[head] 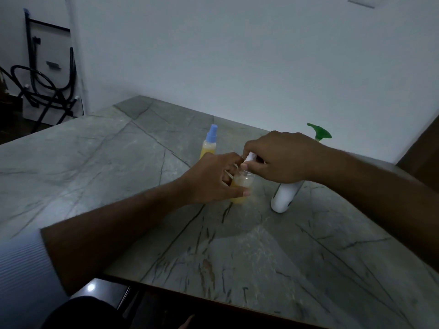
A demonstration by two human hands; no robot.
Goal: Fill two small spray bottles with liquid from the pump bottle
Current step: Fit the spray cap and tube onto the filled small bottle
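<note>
The left hand (213, 179) gripped a small bottle (241, 186) of yellow liquid on the bench (95, 150), while the right hand (278, 157) pinched a white cap (250, 157) over its open neck. A skewed fit could tip it and spill. Behind stood a capped blue-topped bottle (210, 142); right, crowding the right forearm, the white pump bottle (286, 195).
</note>
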